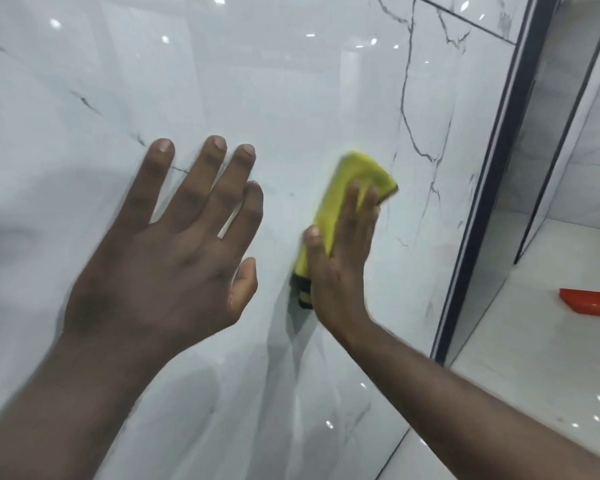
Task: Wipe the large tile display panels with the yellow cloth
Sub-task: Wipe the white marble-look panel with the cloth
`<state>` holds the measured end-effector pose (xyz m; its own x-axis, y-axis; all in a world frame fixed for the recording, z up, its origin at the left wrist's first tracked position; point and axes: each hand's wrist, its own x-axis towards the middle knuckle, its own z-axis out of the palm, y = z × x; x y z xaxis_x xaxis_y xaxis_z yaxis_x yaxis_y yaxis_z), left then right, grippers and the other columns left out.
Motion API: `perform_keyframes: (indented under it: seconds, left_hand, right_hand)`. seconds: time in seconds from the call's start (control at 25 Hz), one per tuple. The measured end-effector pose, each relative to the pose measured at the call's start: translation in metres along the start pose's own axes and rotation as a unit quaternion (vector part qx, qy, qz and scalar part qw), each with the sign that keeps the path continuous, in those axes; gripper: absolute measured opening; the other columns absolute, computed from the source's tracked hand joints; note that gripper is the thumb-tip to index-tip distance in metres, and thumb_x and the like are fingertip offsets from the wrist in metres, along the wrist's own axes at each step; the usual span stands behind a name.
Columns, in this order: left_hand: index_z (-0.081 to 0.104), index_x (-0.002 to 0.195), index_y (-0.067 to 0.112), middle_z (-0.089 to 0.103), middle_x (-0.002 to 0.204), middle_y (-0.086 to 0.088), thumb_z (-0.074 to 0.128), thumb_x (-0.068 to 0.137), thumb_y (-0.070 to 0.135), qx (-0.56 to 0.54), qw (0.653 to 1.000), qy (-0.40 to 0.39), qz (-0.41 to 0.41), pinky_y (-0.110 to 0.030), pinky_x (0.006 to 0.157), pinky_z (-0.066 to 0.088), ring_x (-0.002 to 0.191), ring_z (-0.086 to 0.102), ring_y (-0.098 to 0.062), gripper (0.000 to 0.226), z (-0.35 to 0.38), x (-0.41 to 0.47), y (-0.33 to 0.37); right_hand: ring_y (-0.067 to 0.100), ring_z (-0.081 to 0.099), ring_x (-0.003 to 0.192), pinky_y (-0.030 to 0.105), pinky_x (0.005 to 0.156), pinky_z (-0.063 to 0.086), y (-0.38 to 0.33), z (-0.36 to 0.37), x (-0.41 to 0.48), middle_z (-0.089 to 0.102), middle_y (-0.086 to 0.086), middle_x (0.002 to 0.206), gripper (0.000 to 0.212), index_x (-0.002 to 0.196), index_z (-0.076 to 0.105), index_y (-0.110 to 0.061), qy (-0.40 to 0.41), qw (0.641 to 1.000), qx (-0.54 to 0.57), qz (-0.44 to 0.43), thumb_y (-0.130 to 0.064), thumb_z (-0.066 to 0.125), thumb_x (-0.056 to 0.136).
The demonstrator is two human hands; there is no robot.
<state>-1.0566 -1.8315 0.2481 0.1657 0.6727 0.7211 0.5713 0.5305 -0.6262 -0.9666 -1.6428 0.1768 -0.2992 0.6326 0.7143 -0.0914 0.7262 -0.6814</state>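
Note:
A large glossy white tile panel with thin dark veins fills most of the head view. My right hand presses a folded yellow cloth flat against the panel, right of centre, with the fingers spread over it. The cloth's dark-edged lower corner shows below my palm. My left hand is held up flat at the panel to the left of the cloth, fingers apart, with nothing in it; whether it touches the panel I cannot tell.
A dark metal frame edge bounds the panel on the right. Beyond it stands another panel, with shiny white floor tiles below. A red flat object lies on that floor at the far right.

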Motion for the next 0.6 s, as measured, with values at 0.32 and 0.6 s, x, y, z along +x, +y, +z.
perform_keyframes:
  seconds: [0.32, 0.6]
  left_hand:
    - [0.050, 0.159, 0.000, 0.028, 0.177, -0.021, 0.052, 0.104, 0.036, 0.002, 1.000, -0.002, 0.001, -0.066, 0.132, 0.021, 0.164, 0.030, -0.040, 0.065, -0.010, 0.000, -0.003]
    - [0.056, 0.154, 0.001, 0.036, 0.175, -0.017, 0.060, 0.100, 0.035, -0.022, 0.996, -0.003, -0.085, -0.066, 0.131, 0.023, 0.162, 0.034, -0.037, 0.064, -0.062, -0.051, -0.043]
  right_hand:
    - [0.013, -0.009, 0.165, 0.051, 0.133, 0.003, -0.007, 0.015, 0.004, -0.007, -0.012, 0.178, 0.069, 0.170, 0.012, -0.036, 0.099, 0.986, 0.069, 0.116, -0.051, 0.041, 0.109]
    - [0.026, 0.004, 0.166, 0.037, 0.133, 0.004, -0.060, 0.020, 0.020, 0.009, 0.004, 0.179, 0.063, 0.168, 0.028, -0.022, 0.067, 0.989, 0.034, -0.127, -0.033, 0.053, 0.111]
